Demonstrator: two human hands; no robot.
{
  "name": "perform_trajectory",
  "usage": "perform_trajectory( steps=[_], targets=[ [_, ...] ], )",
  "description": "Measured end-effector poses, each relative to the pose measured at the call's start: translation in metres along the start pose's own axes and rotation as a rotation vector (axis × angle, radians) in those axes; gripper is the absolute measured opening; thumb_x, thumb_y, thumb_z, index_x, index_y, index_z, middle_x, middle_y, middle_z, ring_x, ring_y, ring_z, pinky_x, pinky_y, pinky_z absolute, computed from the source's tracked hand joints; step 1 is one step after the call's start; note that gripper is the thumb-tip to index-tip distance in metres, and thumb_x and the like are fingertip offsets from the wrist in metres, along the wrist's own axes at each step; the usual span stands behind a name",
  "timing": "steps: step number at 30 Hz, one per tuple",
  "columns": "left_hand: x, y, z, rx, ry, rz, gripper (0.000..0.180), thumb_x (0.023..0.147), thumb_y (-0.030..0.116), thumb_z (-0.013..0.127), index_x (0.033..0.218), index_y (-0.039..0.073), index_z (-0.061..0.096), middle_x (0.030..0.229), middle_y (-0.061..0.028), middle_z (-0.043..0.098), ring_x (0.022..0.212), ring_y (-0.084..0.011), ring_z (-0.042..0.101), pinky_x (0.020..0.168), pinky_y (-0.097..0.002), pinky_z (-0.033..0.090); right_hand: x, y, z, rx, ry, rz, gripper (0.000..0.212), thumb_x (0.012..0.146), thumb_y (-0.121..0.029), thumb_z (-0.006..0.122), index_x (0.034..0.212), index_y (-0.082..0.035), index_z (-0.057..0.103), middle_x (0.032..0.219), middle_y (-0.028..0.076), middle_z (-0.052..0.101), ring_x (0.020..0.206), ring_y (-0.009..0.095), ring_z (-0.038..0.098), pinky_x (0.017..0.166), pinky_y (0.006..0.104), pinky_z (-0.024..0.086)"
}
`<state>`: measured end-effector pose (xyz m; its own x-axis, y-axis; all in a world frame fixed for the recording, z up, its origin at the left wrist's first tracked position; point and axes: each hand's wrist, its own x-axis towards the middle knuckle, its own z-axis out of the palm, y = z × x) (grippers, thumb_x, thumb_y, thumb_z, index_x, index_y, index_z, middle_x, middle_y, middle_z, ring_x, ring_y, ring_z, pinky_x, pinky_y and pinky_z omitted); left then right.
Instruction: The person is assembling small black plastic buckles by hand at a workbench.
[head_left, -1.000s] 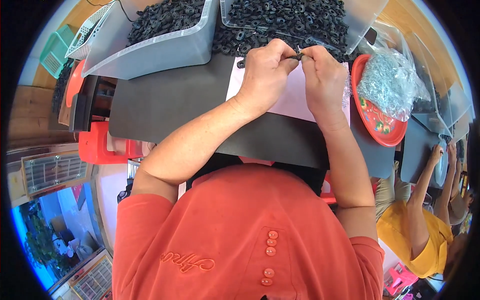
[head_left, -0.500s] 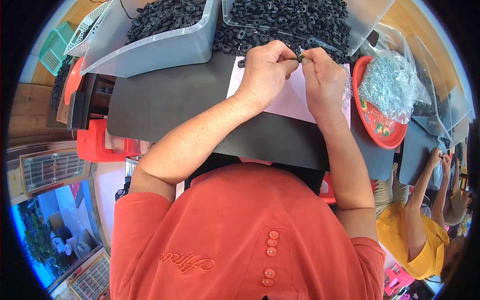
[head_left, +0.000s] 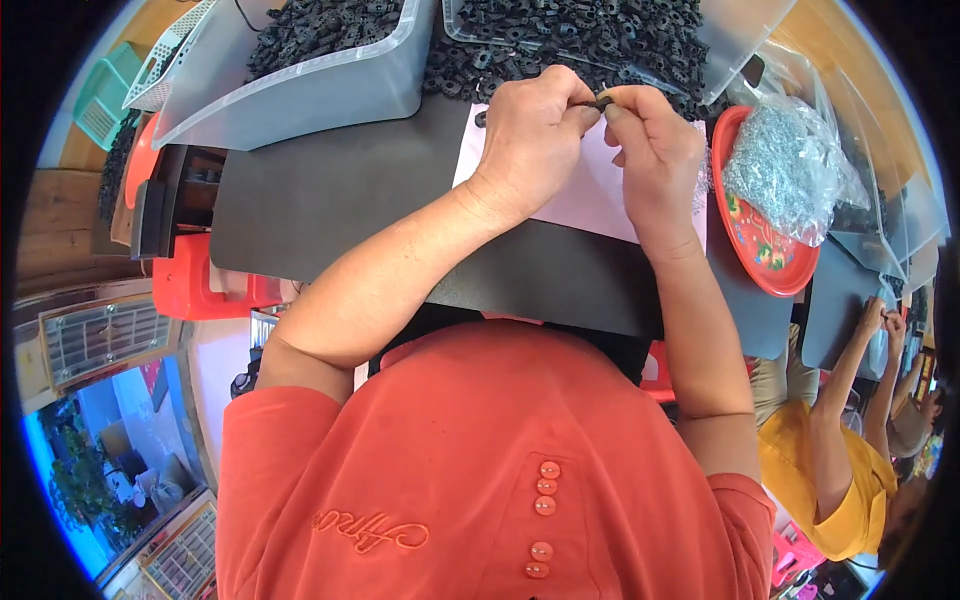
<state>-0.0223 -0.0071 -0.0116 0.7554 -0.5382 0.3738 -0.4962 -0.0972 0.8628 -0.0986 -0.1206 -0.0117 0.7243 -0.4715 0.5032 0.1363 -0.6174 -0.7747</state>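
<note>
Over a pale pink sheet (head_left: 575,205), my left hand (head_left: 530,140) and my right hand (head_left: 655,150) meet with their fingertips closed on one small black plastic part (head_left: 600,103). The left thumb and forefinger pinch its left end, and the right thumb and forefinger pinch its right end. Fingers cover most of the part, so its full shape is hidden. Just beyond my hands lies a heap of similar black parts (head_left: 590,50). One loose black part (head_left: 481,119) rests by the sheet's upper left corner.
A clear bin (head_left: 300,105) of black parts stands at the far left of the dark table (head_left: 330,210). To the right, a red floral tray (head_left: 775,260) holds a plastic bag of small silvery pieces (head_left: 780,165). A person in a yellow shirt (head_left: 825,470) works further right.
My hands have shifted slightly, and my right fingers have rolled around the black part, so more of it shows between the fingertips. The whole view has also moved a little.
</note>
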Motion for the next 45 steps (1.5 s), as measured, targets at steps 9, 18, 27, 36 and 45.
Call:
perform_trajectory(
  steps=[9,18,27,36,45],
  targets=[
    [0.005,0.004,-0.003,-0.265,-0.103,-0.276,0.005,0.084,0.003,0.063,0.088,0.000,0.064,0.068,-0.0037,0.063,0.058,-0.0068,0.056,0.051,-0.0209,0.044,0.003,0.003,-0.002,-0.004,-0.047,0.084,0.011,0.083,-0.008,0.057,0.084,0.000,0.063,0.060,0.010,0.060,0.054,0.020,0.060,0.052,0.0322,0.046],
    [0.001,0.006,0.000,-0.384,-0.105,-0.415,0.005,0.083,0.000,0.063,0.085,-0.003,0.061,0.070,-0.0069,0.062,0.060,-0.0107,0.058,0.049,-0.0249,0.046,0.002,0.004,-0.002,-0.035,-0.064,0.097,0.013,0.083,-0.010,0.056,0.082,0.001,0.062,0.060,0.014,0.060,0.054,0.026,0.061,0.053,0.0357,0.046],
    [0.003,-0.002,0.000,-0.061,-0.055,-0.044,0.010,0.078,0.002,0.066,0.084,-0.004,0.061,0.070,-0.0140,0.065,0.061,-0.0214,0.064,0.058,-0.0314,0.050,0.006,0.006,-0.006,-0.103,-0.120,-0.023,0.012,0.083,-0.009,0.055,0.086,0.000,0.063,0.067,0.016,0.062,0.060,0.029,0.062,0.056,0.0368,0.046],
    [0.003,-0.001,-0.001,-0.027,-0.058,-0.036,0.008,0.080,0.001,0.065,0.088,-0.001,0.063,0.071,-0.0053,0.066,0.063,-0.0079,0.059,0.056,-0.0237,0.047,0.005,0.005,-0.005,0.038,-0.112,0.048,0.015,0.083,-0.007,0.055,0.091,0.001,0.065,0.072,0.016,0.064,0.063,0.028,0.062,0.059,0.0352,0.048],
    [-0.001,-0.004,0.004,0.087,-0.019,0.062,0.010,0.081,0.002,0.065,0.090,-0.001,0.062,0.074,-0.0083,0.067,0.066,-0.0108,0.061,0.059,-0.0258,0.048,0.004,0.007,-0.001,-0.103,-0.077,-0.020,0.013,0.081,-0.006,0.055,0.088,-0.001,0.066,0.074,0.018,0.064,0.066,0.032,0.063,0.060,0.0391,0.048]
  ],
)
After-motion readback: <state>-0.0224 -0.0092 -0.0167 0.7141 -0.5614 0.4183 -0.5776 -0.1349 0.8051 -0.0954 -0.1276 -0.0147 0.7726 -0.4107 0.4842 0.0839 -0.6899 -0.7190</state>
